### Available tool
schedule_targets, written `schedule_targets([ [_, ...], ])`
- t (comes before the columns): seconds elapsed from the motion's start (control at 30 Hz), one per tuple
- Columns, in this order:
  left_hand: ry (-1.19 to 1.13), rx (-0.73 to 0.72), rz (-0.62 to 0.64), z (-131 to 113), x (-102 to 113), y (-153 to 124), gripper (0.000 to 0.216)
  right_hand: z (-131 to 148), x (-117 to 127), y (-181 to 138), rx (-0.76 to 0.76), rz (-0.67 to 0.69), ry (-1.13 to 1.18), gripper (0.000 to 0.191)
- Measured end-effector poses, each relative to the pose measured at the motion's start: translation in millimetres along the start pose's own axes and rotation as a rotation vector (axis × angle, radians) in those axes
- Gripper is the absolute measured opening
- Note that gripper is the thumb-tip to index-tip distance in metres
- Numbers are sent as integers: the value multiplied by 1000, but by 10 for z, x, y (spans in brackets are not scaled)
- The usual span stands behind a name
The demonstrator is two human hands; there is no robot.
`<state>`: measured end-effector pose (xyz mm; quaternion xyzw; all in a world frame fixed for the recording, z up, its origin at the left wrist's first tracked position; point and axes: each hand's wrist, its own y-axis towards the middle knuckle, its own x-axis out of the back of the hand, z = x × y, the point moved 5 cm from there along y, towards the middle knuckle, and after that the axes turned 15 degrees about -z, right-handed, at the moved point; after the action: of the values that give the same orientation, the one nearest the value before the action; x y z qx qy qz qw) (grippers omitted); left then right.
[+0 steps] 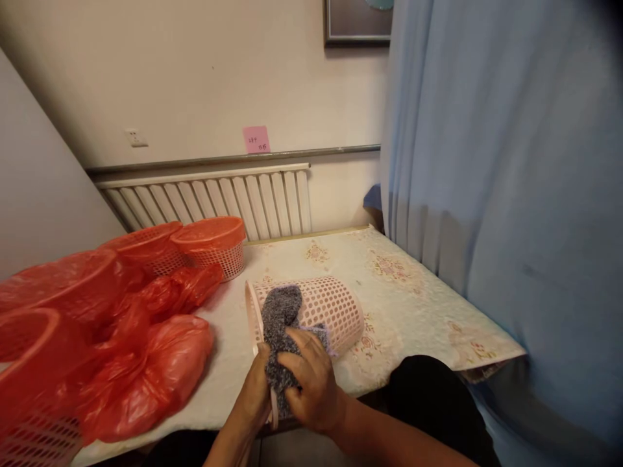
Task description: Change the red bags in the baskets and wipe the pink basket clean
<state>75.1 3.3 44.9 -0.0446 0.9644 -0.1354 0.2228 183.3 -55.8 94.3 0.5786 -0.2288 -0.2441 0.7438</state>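
Observation:
A pale pink perforated basket lies on its side on the table, mouth turned toward me. A grey fuzzy cloth hangs over its rim. My right hand presses and grips the cloth against the rim near the table's front edge, fingers curled. My left hand sits just left of it, holding the basket's rim; its fingers are mostly hidden behind the rim and cloth.
Several red-orange baskets and crumpled red plastic bags crowd the table's left side. The floral tablecloth shows bare at the right. A white radiator runs along the wall. A blue curtain hangs at the right.

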Motion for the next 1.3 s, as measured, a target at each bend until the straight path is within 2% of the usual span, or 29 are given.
schedule_targets([
  [0.17,78,-4,49,33,-47,24,67,-177,-12,-13,-1,-19,-53,52],
  [0.37,205,-145,77,212,183,143,57,-241,-1,-20,-18,6,-55,53],
  [0.47,306,-211,176,236,179,107,58,-349,3,-21,-67,19,-87,54],
  [0.57,344,-218,269,183,98,35,63,-597,21,-40,-137,19,-177,55],
  [0.67,359,-209,281,105,42,-3,62,-992,111,-66,-269,-23,-315,53],
  [0.8,342,-204,304,52,-4,-28,65,-1529,355,-82,-482,-185,-447,45],
  [0.9,306,-169,315,61,-14,-22,70,-1726,476,-100,-599,-293,-516,42],
  [0.97,290,-152,301,74,0,14,72,-1686,447,-109,-598,-300,-513,42],
  [1.03,285,-156,280,81,22,70,73,-1500,343,-118,-537,-265,-466,42],
  [1.17,252,-132,247,92,56,180,72,-826,49,-152,-318,-107,-295,49],
  [1.23,230,-138,177,83,92,226,68,-466,-83,-175,-178,6,-143,53],
  [1.3,203,-165,85,68,147,263,64,-227,-143,-193,-85,54,-45,55],
])
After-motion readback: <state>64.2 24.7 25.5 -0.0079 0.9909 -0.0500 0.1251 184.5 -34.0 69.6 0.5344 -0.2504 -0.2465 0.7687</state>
